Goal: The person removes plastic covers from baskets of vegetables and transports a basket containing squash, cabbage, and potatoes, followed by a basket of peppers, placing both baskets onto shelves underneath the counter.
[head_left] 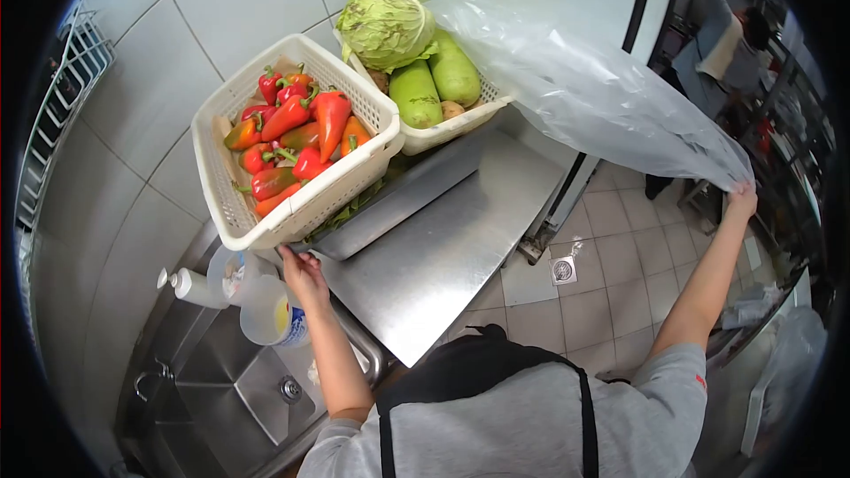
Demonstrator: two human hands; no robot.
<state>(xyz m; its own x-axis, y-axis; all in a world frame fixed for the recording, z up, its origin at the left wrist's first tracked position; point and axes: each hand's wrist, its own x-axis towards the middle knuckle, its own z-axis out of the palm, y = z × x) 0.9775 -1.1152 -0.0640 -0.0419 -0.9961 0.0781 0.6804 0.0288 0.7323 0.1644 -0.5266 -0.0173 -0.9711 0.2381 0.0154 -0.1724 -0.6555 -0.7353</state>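
My right hand is stretched far out to the right, its fingers closed on one end of a large clear plastic sheet or bag. The plastic trails across to the green vegetables at the back. At the near lower corner of a white plastic basket, my left hand has its fingers curled against the edge; part of the grip is hidden. Red and orange peppers fill this basket. Behind it, a second white basket carries a cabbage and two pale green gourds.
Under the baskets are a metal tray and a steel counter. A sink lies lower left, with plastic tubs and a white pump bottle beside it. A floor drain and another person are at right.
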